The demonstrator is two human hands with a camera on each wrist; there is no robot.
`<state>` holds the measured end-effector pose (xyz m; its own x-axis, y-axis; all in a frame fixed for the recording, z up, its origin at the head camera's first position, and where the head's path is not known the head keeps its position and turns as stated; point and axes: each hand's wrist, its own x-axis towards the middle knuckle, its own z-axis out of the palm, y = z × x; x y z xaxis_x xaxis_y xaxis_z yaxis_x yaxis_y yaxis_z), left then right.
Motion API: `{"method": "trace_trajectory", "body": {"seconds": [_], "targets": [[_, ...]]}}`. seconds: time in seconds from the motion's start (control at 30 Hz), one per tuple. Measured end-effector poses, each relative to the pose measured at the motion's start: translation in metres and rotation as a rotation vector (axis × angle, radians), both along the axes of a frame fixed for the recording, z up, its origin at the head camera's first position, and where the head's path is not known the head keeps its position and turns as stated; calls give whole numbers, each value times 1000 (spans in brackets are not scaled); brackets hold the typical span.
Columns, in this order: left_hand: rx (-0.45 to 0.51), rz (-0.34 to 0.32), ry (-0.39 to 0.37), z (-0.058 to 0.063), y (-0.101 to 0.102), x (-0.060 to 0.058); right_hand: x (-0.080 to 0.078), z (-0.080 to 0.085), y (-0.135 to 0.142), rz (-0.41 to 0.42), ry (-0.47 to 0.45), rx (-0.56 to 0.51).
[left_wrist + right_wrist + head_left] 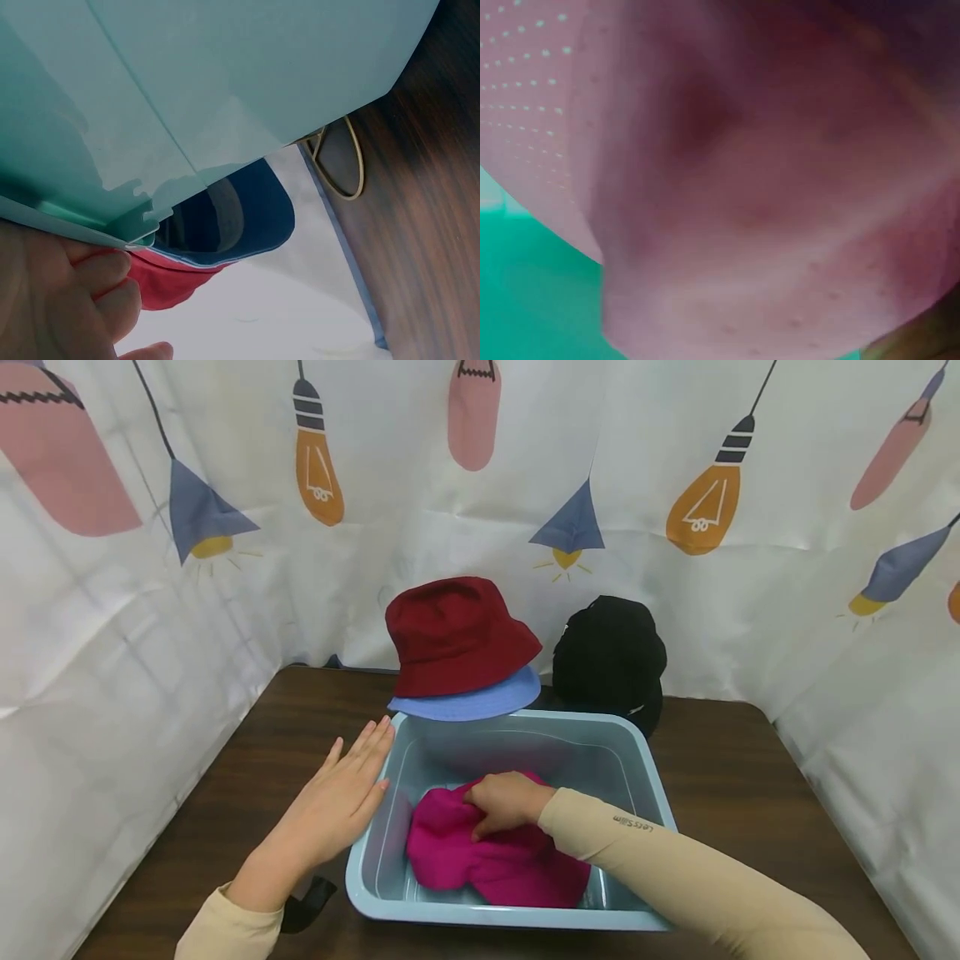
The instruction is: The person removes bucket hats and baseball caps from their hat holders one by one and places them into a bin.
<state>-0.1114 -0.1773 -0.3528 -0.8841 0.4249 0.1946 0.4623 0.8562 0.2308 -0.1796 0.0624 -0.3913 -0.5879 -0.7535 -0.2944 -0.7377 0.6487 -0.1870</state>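
Observation:
In the head view a light blue plastic basin [420, 910] stands on the table, with a crumpled magenta hat [517, 868] lying inside it. My right hand [510, 802] reaches into the basin and grips the hat's fabric, fingers curled at its upper part. The right wrist view is filled by blurred pinkish fabric [780, 225], partly dotted with small holes. My left hand [330, 810] lies along the basin's left rim with its fingers straight. In the left wrist view its fingers [105, 274] are right at the basin's edge.
Behind the basin a dark red bucket hat [457, 635] is stacked on a light blue one [480, 697]. A black cap [611, 652] sits to their right, close to the basin's back corner. Printed white cloth [450, 527] encloses the brown table [735, 777]. A gold wire loop [358, 169] shows near the basin.

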Motion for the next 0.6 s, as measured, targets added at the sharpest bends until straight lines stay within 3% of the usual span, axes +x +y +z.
{"method": "trace_trajectory", "body": {"seconds": [0.6], "targets": [[-6,-10,27,0,2,1,-9,29,5,28,-31,-120]]}}
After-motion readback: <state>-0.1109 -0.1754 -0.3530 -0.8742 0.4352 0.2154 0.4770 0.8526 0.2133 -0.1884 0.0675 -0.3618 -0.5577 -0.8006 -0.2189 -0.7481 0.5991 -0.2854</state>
